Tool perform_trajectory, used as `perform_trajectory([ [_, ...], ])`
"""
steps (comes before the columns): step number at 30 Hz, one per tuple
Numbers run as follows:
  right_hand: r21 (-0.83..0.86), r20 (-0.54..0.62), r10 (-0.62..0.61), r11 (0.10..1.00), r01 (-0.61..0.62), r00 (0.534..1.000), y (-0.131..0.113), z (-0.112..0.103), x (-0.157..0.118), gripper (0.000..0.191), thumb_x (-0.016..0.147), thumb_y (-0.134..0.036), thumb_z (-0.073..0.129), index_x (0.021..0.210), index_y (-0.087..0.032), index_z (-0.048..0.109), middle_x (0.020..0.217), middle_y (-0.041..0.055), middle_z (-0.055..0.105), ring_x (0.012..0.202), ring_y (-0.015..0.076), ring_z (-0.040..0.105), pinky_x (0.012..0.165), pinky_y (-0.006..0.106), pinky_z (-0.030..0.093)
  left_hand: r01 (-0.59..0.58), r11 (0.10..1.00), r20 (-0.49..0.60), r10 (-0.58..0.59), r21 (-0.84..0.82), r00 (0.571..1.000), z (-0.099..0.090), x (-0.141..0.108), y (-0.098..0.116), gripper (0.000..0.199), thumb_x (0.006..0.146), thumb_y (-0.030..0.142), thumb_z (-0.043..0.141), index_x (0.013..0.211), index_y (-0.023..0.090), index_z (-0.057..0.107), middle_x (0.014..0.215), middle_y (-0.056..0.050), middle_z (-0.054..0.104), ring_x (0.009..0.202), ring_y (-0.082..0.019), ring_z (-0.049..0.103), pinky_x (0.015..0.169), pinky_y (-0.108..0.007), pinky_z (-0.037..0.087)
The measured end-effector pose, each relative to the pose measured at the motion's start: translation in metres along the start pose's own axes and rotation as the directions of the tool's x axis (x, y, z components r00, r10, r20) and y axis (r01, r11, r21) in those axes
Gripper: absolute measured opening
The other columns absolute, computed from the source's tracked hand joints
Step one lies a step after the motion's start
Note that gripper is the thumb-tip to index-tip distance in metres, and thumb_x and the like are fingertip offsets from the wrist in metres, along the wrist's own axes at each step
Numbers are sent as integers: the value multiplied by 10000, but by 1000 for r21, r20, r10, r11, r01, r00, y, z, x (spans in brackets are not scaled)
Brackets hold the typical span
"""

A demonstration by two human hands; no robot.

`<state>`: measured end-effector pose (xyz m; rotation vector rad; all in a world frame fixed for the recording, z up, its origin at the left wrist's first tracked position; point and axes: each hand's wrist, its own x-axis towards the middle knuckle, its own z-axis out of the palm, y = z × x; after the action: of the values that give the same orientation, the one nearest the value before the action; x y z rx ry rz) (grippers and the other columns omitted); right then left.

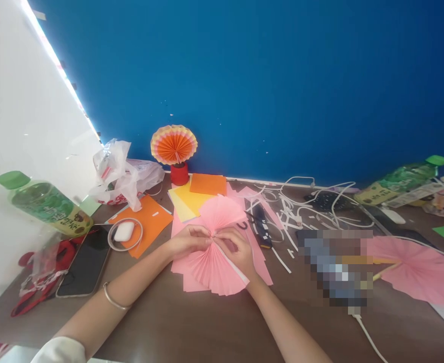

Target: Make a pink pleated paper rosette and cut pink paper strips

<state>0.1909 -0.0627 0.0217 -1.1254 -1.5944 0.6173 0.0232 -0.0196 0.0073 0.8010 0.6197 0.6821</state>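
Observation:
A pleated pink paper fan (213,269) is spread in two halves, one above and one below its pinched centre. My left hand (190,241) grips that centre from the left, fingertips pressed together. From the right, my right hand (237,250) pinches the same spot, its fingers curled close to the fold. The fingertips of both hands nearly meet. Beneath the fan lie flat pink paper sheets (262,272), partly covered by it and by my hands. A pale strip shows along the fan's lower right edge.
Orange paper (152,222), a phone (86,262), a white earbud case (124,232) and a green-capped bottle (51,206) lie left. A finished orange rosette (174,145) stands behind. Tangled white cables (293,212), paper scraps and another pink fan (419,269) lie right. A blue wall (252,85) closes the back.

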Motion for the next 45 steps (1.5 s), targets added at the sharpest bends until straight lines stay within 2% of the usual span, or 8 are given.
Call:
perform_trajectory([
  [6, 171, 125, 220, 956, -240, 967, -4, -6, 5, 81, 722, -290, 643, 719, -209, 652, 755, 36, 664, 746, 178, 617, 725, 327, 500, -69, 998, 1, 69, -2, 998, 3, -2, 2, 185, 567, 166, 773, 730, 179, 687, 721, 1, 646, 652, -84, 570, 666, -240, 426],
  [12, 339, 367, 243, 864, -372, 898, -4, -16, 9, 156, 714, -345, 653, 785, -206, 656, 888, 46, 629, 886, 191, 581, 828, 337, 439, -179, 982, -61, 175, -63, 983, 0, -1, 5, 172, 586, 149, 761, 743, 169, 693, 808, -14, 658, 751, -110, 591, 741, -244, 425],
  [18, 472, 486, 343, 671, -572, 804, 4, -17, 7, 245, 725, -426, 628, 806, -195, 624, 793, 13, 563, 724, 140, 532, 677, 271, 407, -252, 963, -137, 237, -99, 962, -10, 4, 5, 152, 631, 151, 736, 776, 171, 696, 820, 1, 669, 752, -92, 592, 774, -229, 407],
  [26, 292, 557, 488, 643, -708, 673, 0, -13, 5, 255, 625, -363, 725, 687, -162, 581, 644, -41, 495, 591, 85, 426, 589, 237, 317, -288, 956, -202, 271, -55, 941, -6, 5, 3, 225, 621, 159, 741, 833, 153, 665, 881, -24, 675, 808, -114, 604, 824, -259, 409],
  [32, 347, 471, 516, 637, -688, 715, 3, -6, 6, 253, 602, -355, 732, 642, -155, 583, 611, -42, 502, 558, 77, 426, 569, 234, 330, -368, 900, -173, 411, 233, 895, 1, 4, 0, 293, 728, 285, 656, 966, 185, 517, 907, -43, 649, 892, -156, 595, 859, -331, 410],
  [38, 384, 249, 492, 741, -551, 834, 8, -2, 5, 277, 598, -400, 723, 651, -168, 583, 630, -23, 530, 589, 103, 467, 586, 249, 382, -438, 514, 37, 617, 737, 786, 10, -10, -6, 469, 781, 343, 576, 1191, 229, 379, 1330, -125, 377, 1207, -245, 402, 1000, -428, 321],
  [41, 348, 167, 486, 785, -512, 858, 4, 1, 3, 285, 604, -421, 710, 651, -168, 588, 646, -6, 545, 623, 125, 492, 589, 258, 399, -447, 337, 160, 622, 829, 766, 16, -14, -10, 561, 680, 372, 680, 1130, 210, 386, 1336, -148, 358, 1319, -314, 214, 1018, -489, 285],
  [45, 341, 136, 472, 803, -489, 871, 2, 4, 0, 255, 621, -406, 702, 640, -178, 591, 640, -13, 554, 628, 127, 506, 602, 259, 406, -457, 329, 173, 624, 826, 762, 21, -15, -12, 430, 651, 365, 704, 903, 205, 395, 1277, -160, 402, 1308, -326, 241, 947, -488, 374],
])
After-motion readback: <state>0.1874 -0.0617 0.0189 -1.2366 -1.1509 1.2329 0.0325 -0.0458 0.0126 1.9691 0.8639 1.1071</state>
